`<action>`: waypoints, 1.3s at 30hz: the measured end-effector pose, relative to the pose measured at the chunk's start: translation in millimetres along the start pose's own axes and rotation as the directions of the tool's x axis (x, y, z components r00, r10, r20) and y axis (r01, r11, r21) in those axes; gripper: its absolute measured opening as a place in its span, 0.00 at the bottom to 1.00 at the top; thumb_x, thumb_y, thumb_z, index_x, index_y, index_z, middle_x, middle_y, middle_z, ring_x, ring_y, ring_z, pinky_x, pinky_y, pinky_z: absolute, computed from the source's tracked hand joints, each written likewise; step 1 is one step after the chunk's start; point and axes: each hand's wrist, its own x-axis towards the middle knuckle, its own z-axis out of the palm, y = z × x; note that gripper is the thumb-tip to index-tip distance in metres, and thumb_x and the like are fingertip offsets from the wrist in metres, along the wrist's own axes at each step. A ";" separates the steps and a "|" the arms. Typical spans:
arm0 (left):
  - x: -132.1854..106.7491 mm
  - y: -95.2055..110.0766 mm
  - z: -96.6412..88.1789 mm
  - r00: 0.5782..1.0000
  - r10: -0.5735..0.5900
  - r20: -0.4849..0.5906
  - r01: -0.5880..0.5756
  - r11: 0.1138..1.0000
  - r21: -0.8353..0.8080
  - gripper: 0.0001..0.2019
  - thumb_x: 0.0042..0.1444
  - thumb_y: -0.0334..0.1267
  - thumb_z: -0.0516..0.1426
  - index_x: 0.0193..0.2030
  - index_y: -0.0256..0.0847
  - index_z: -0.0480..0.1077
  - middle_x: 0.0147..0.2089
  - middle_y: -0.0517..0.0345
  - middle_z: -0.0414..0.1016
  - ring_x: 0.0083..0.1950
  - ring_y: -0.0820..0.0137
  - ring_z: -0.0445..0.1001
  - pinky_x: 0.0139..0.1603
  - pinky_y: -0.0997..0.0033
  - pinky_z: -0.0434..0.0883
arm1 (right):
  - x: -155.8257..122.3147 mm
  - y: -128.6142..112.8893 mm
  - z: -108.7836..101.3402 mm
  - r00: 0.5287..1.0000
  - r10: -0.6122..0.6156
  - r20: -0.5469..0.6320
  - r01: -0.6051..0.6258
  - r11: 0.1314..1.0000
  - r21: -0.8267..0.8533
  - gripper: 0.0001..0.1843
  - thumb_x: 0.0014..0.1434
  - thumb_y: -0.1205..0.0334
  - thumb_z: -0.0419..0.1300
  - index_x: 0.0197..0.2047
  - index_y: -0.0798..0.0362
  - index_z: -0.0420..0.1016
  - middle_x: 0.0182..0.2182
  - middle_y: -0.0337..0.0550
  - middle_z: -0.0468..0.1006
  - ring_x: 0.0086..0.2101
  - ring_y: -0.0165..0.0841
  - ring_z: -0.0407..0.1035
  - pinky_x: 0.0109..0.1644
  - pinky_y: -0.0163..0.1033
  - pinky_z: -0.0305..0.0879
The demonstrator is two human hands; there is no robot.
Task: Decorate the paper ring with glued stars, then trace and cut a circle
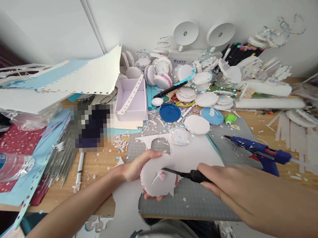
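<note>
My left hand is closed around a round white disc, thumb on top and fingers underneath. The disc has ragged paper-like edges, a slit and a small pink lump near its middle. In my right hand is a black-handled tool with a narrow dark blade, its tip over the disc's face. Whether it is a knife or scissors I cannot tell. A white sheet with cut-out holes hangs below my left hand. Another white sheet lies on the grey cutting mat behind the disc.
A blue glue gun lies at the right. Behind are a lilac box, a blue lid, several stacked white discs and a black pen. Thin wires and a plastic bottle lie on the left.
</note>
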 end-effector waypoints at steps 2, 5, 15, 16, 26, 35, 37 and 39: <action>-0.4 -0.6 0.2 1.000 -0.011 0.000 0.011 1.000 -0.004 0.36 0.55 0.64 0.39 0.48 0.36 0.72 0.22 0.52 0.71 0.25 0.61 0.71 0.20 0.69 0.63 | 1.9 1.6 -1.5 0.991 -0.034 0.130 0.030 0.999 0.037 0.15 0.66 0.58 0.47 0.50 0.49 0.69 0.33 0.42 0.82 0.20 0.31 0.73 0.20 0.35 0.57; -1.1 -3.3 -0.1 1.000 -0.009 0.011 0.009 1.000 -0.024 0.36 0.55 0.64 0.39 0.48 0.36 0.71 0.23 0.53 0.71 0.21 0.65 0.69 0.18 0.71 0.61 | 4.4 4.2 -3.0 0.978 -0.016 0.206 -0.006 0.994 0.106 0.16 0.68 0.56 0.44 0.52 0.47 0.69 0.37 0.43 0.81 0.27 0.34 0.76 0.24 0.35 0.63; 2.2 -6.4 0.0 1.000 0.017 -0.023 -0.018 0.999 -0.042 0.38 0.52 0.65 0.40 0.49 0.34 0.72 0.25 0.52 0.72 0.19 0.69 0.66 0.17 0.73 0.59 | -6.8 4.2 0.8 0.983 0.060 0.171 -0.087 0.984 0.157 0.15 0.67 0.53 0.45 0.44 0.43 0.72 0.36 0.38 0.82 0.30 0.34 0.78 0.24 0.32 0.68; 2.8 -5.6 1.2 0.999 0.029 -0.029 -0.030 0.999 -0.027 0.37 0.53 0.65 0.40 0.48 0.34 0.72 0.24 0.52 0.72 0.19 0.68 0.67 0.17 0.72 0.59 | -8.6 4.1 1.7 0.988 0.062 0.140 -0.081 0.987 0.140 0.15 0.67 0.52 0.46 0.46 0.43 0.72 0.37 0.38 0.82 0.31 0.34 0.78 0.24 0.32 0.69; 0.1 -6.6 -1.5 0.986 0.160 -0.050 -0.164 0.984 -0.076 0.37 0.52 0.63 0.41 0.50 0.33 0.69 0.25 0.50 0.72 0.20 0.65 0.68 0.19 0.70 0.62 | -20.9 8.3 -3.2 0.985 -0.045 -0.167 0.032 0.996 -0.078 0.18 0.68 0.56 0.41 0.45 0.48 0.72 0.30 0.42 0.83 0.25 0.38 0.78 0.21 0.37 0.68; 5.1 -13.1 -1.5 0.967 0.228 -0.109 -0.236 0.969 -0.072 0.37 0.50 0.64 0.41 0.49 0.31 0.65 0.27 0.49 0.73 0.18 0.69 0.66 0.16 0.74 0.61 | -14.8 -2.6 5.1 0.998 -0.001 -0.068 0.000 1.000 -0.005 0.18 0.68 0.57 0.41 0.48 0.47 0.70 0.37 0.42 0.83 0.30 0.37 0.79 0.20 0.35 0.67; 5.3 -14.6 -2.0 0.965 0.227 -0.132 -0.238 0.968 -0.076 0.36 0.51 0.63 0.40 0.48 0.32 0.65 0.26 0.49 0.73 0.18 0.70 0.66 0.16 0.74 0.61 | -14.8 -3.6 5.7 0.999 0.017 -0.042 -0.017 1.000 0.001 0.17 0.68 0.58 0.41 0.48 0.47 0.69 0.38 0.43 0.83 0.31 0.36 0.79 0.19 0.35 0.66; 5.5 -15.6 -1.4 0.958 0.237 -0.159 -0.253 0.964 -0.087 0.35 0.51 0.63 0.40 0.49 0.32 0.64 0.27 0.49 0.73 0.18 0.69 0.67 0.16 0.75 0.61 | -14.3 -4.6 7.5 0.999 0.040 -0.026 -0.039 0.999 0.007 0.17 0.68 0.58 0.41 0.48 0.47 0.69 0.39 0.43 0.83 0.31 0.36 0.79 0.20 0.35 0.66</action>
